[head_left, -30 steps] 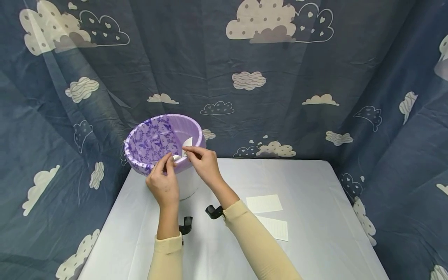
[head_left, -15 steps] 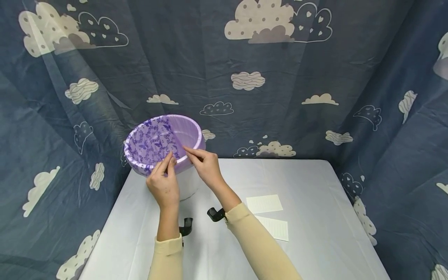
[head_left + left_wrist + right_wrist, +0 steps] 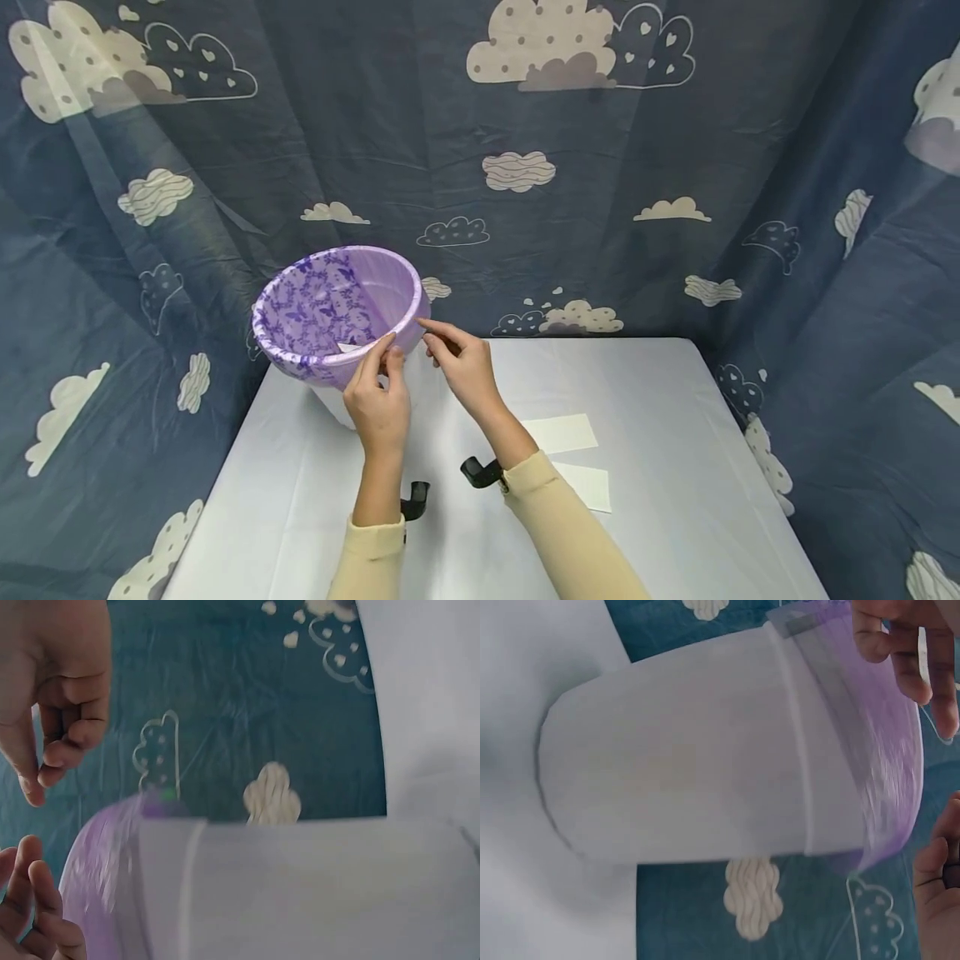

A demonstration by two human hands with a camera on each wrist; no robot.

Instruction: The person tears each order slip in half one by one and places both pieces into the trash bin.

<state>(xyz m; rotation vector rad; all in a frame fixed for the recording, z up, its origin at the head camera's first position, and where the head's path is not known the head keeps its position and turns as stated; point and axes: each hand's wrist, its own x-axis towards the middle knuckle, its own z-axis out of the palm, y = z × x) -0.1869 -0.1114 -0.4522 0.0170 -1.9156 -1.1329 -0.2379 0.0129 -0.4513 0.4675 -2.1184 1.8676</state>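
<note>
A tall white bin (image 3: 682,757) carries a purple plastic liner bag (image 3: 318,300), printed with dark butterflies on one side and folded over the rim. A small white paper scrap (image 3: 347,347) shows inside, low behind the near rim. My left hand (image 3: 381,404) is at the near right of the bin, its index fingertip overlapping the rim in the head view, thumb and index apart. My right hand (image 3: 468,371) hovers just right of the rim, index extended towards it and the other fingers loosely bent. Nothing shows between the fingertips of either hand.
Two white ruled paper sheets (image 3: 566,433) lie on the white-covered table (image 3: 675,467), partly behind my right forearm. Dark blue fabric (image 3: 420,108) with cloud prints hangs around the back and sides. A black camera bracket (image 3: 480,472) sticks out from my right wrist.
White paper pieces between my hands one second ago are gone from the fingers, and a scrap now shows in the bin. Both hands have drawn right, away from the opening.
</note>
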